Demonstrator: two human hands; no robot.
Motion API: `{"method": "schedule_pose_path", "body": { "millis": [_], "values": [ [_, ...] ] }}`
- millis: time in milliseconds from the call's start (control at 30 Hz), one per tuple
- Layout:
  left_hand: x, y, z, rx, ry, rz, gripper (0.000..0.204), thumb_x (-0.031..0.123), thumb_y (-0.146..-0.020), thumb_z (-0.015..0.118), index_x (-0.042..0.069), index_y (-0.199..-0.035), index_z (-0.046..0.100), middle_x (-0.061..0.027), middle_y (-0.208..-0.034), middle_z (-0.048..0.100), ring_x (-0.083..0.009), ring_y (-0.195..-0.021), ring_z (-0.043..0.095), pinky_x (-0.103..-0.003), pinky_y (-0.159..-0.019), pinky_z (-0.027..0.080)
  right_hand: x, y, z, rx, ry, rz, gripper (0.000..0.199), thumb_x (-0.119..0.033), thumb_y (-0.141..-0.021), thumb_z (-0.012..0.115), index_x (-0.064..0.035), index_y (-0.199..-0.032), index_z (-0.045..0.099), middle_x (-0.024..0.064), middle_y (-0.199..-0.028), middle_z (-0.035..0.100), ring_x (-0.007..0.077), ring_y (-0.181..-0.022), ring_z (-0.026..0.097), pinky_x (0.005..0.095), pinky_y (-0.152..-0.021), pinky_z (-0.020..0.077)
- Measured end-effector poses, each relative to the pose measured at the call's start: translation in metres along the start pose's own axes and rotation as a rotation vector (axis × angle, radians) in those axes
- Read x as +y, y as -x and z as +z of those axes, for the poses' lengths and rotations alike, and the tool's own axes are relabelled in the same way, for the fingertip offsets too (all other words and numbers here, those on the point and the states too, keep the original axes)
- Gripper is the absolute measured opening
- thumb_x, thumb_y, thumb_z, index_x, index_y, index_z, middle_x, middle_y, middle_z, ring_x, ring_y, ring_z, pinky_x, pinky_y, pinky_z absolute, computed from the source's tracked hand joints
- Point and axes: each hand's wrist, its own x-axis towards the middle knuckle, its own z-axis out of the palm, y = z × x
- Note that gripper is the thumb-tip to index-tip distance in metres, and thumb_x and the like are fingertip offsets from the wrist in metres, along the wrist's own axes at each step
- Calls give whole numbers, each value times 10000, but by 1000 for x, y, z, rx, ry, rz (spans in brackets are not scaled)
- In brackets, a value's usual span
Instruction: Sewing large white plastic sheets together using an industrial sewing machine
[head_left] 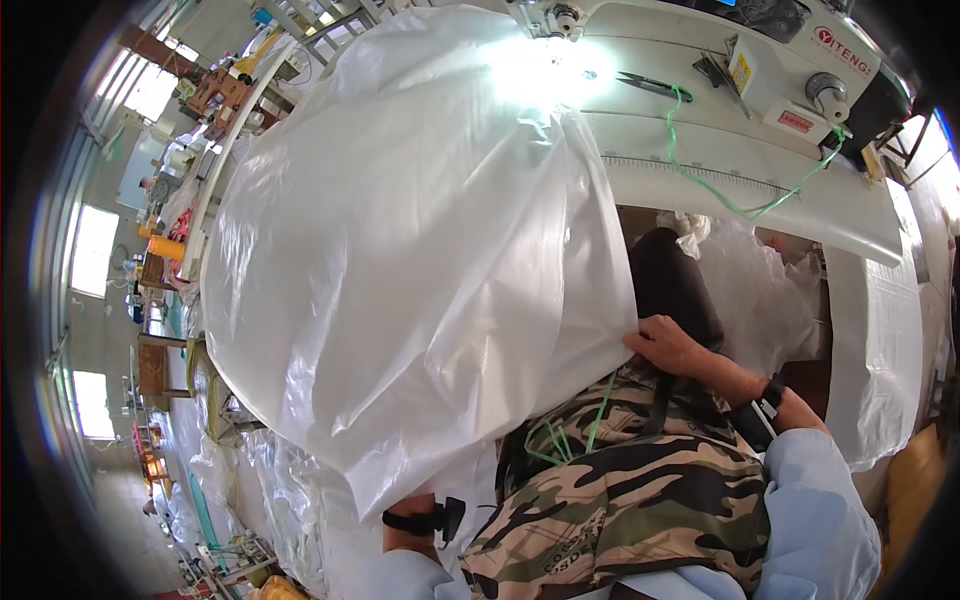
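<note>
A large translucent white plastic sheet (pixel 400 260) spreads from the lit needle area of a sewing machine (pixel 562 22) down over my lap. My right hand (pixel 668 345) pinches its right edge between thumb and fingers, just above my thigh. At the sheet's lower corner my left wrist (pixel 410 508) shows, with a black strap round it. The sheet covers my left hand, so its fingers are hidden. Glare from the lamp washes out the spot where the sheet meets the needle.
Black thread snips (pixel 655 86) lie on the machine bed, right of the needle. Green thread (pixel 690 180) loops over the front edge, which carries a measuring scale (pixel 720 172). Crumpled clear plastic (pixel 760 285) hangs below, right of my knee. More plastic (pixel 285 500) lies at lower left.
</note>
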Motion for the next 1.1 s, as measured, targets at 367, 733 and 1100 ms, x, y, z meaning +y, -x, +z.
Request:
{"method": "schedule_pose_path", "body": {
  "millis": [367,733,1100],
  "values": [
    [44,-37,-9,276,690,765,879,670,-902,454,208,-1563,105,-94,-1619,135,-440,-1318,437,-555,-991,483,-135,-66,11,238,-161,-447,299,-237,-909,635,6,-1082,614,167,-963,676,291,-835,662,374,-747,519],
    [77,-21,70,203,-800,737,428,77,-941,567,6,-1357,498,-168,-1431,480,-339,-1257,522,-421,-1009,444,-143,-126,46,324,-563,-294,366,-254,-918,613,-28,-1202,569,189,-1021,675,315,-1018,636,455,-963,420],
    [103,-92,50,383,-929,619,110,65,-805,743,19,-822,645,-56,-620,561,-144,-576,490,-285,-645,430,-48,-82,21,-25,585,-414,288,-324,-925,585,-47,-955,658,157,-839,678,332,-821,661,464,-834,447]
  ]
}}
